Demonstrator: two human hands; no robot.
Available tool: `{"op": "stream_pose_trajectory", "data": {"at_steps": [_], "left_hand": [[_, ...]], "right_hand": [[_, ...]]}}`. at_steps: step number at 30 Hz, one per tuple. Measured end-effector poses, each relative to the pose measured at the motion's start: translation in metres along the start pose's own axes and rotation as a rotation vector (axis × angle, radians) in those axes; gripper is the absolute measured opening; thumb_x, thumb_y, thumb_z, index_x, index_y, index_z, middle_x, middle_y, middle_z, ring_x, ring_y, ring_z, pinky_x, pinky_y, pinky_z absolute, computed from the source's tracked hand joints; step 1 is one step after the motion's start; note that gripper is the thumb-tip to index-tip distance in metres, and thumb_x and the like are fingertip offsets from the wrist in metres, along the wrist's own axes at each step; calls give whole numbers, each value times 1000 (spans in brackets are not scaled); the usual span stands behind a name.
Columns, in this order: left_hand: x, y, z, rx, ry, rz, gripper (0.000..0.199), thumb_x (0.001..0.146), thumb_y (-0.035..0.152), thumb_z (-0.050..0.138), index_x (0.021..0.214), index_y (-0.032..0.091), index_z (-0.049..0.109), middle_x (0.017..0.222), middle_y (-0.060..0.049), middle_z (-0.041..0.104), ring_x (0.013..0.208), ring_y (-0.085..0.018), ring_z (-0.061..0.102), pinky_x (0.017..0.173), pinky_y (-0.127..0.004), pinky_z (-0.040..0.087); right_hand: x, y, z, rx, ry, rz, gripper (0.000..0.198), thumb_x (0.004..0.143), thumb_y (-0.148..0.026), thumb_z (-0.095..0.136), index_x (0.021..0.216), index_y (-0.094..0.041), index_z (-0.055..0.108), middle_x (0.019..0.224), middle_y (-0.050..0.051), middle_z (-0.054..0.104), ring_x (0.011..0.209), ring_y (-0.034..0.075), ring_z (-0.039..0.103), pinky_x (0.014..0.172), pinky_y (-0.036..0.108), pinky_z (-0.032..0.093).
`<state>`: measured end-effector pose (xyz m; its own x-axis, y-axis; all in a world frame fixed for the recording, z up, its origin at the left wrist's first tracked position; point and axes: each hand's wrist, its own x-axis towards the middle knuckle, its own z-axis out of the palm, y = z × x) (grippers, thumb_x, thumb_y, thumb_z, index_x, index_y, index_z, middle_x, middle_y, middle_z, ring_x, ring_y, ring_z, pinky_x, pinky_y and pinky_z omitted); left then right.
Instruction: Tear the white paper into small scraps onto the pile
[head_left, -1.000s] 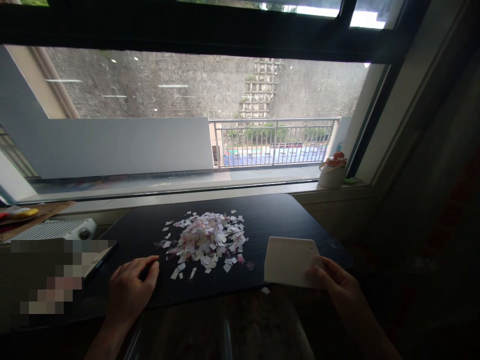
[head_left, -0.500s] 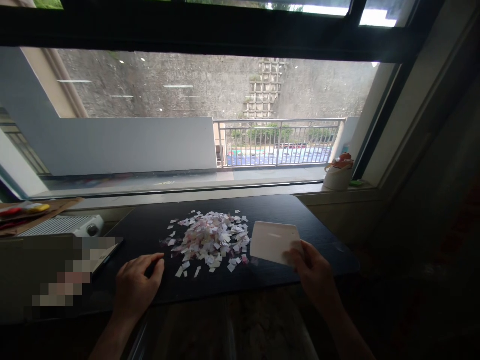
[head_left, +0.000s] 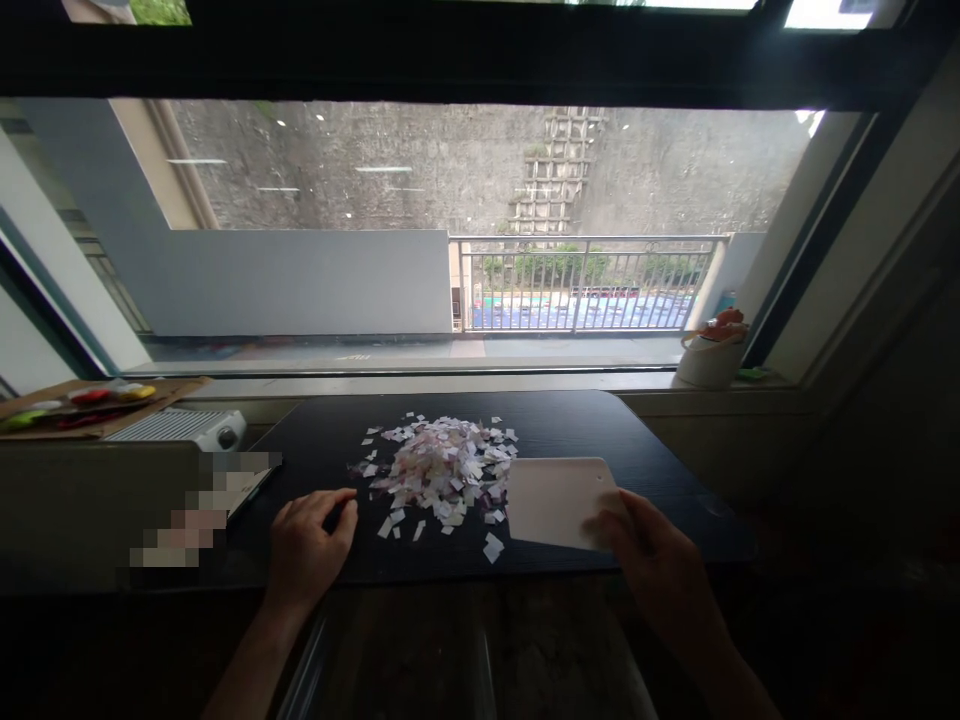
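Note:
A heap of small cut paper pieces [head_left: 446, 460], mostly white with some pinkish ones, lies on the dark table [head_left: 562, 420]. My right hand [head_left: 652, 545] grips a thin white board [head_left: 559, 490] by its right side; the board has rounded corners and a small hole near the upper right. Its left edge is at the right fringe of the heap, beside some loose scraps. To the left of the heap, my left hand [head_left: 311, 535] rests at the table with curled fingers, thumb tip close to the index finger, and nothing visible in it.
At the left stand a white ridged appliance with a knob [head_left: 225, 435] and a brown board [head_left: 97, 405] bearing colourful items. A partly blurred flat item [head_left: 251, 490] lies nearby. On the windowsill [head_left: 450, 385] sits a white handled container [head_left: 709, 360] with something orange on top.
The white board in my right hand has come lower in the view, nearer the table's front edge. A few scraps lie nearer that edge. The camera has turned slightly left.

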<state>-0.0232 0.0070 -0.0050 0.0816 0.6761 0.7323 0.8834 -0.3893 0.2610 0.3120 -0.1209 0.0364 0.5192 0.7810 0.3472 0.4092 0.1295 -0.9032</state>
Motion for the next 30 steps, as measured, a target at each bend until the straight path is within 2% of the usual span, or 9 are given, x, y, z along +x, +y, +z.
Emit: {"op": "stream_pose_trajectory", "data": {"at_steps": [4, 10, 15, 20, 25, 30], "left_hand": [[0, 0, 0, -5, -5, -3, 29, 81, 38, 45, 79, 20, 68, 80, -5, 73, 77, -25, 67, 79, -41, 46], [0, 1, -1, -3, -6, -8, 30, 81, 37, 44, 78, 20, 68, 81, -6, 73, 78, -25, 67, 79, -42, 46], [0, 0, -1, -6, -19, -4, 30, 81, 38, 44, 78, 19, 68, 81, -6, 73, 78, -25, 67, 79, -41, 46], [0, -1, 0, -6, -14, -5, 30, 81, 37, 44, 79, 20, 68, 81, -6, 73, 78, -25, 67, 79, -41, 46], [-1, -2, 0, -7, -12, 2, 29, 81, 38, 45, 79, 20, 68, 80, -6, 73, 78, -25, 67, 79, -41, 46], [-1, -2, 0, -6, -14, 3, 30, 81, 38, 44, 79, 20, 67, 82, -6, 73, 79, -25, 67, 80, -41, 45]], "right_hand": [[0, 0, 5, -1, -75, 15, 28, 78, -40, 54, 93, -20, 66, 73, 1, 72, 66, 20, 67, 62, 28, 53], [-1, 2, -2, -98, -19, 13, 33, 78, -43, 55, 97, -19, 66, 80, 4, 73, 73, 22, 68, 65, 29, 53], [-7, 3, -7, -80, -79, 11, 32, 78, -44, 54, 95, -19, 66, 77, 4, 74, 72, 22, 69, 65, 29, 54], [-6, 5, -18, -171, 19, -8, 35, 77, -46, 55, 96, -19, 66, 80, 6, 74, 73, 23, 69, 67, 31, 53], [-4, 7, -14, -178, -26, -82, 32, 81, -43, 51, 97, -19, 65, 82, 6, 74, 74, 22, 70, 68, 29, 54], [-6, 10, -31, -310, 37, -119, 33, 79, -45, 54, 97, -20, 66, 84, 6, 75, 72, 23, 71, 63, 28, 55]]}}
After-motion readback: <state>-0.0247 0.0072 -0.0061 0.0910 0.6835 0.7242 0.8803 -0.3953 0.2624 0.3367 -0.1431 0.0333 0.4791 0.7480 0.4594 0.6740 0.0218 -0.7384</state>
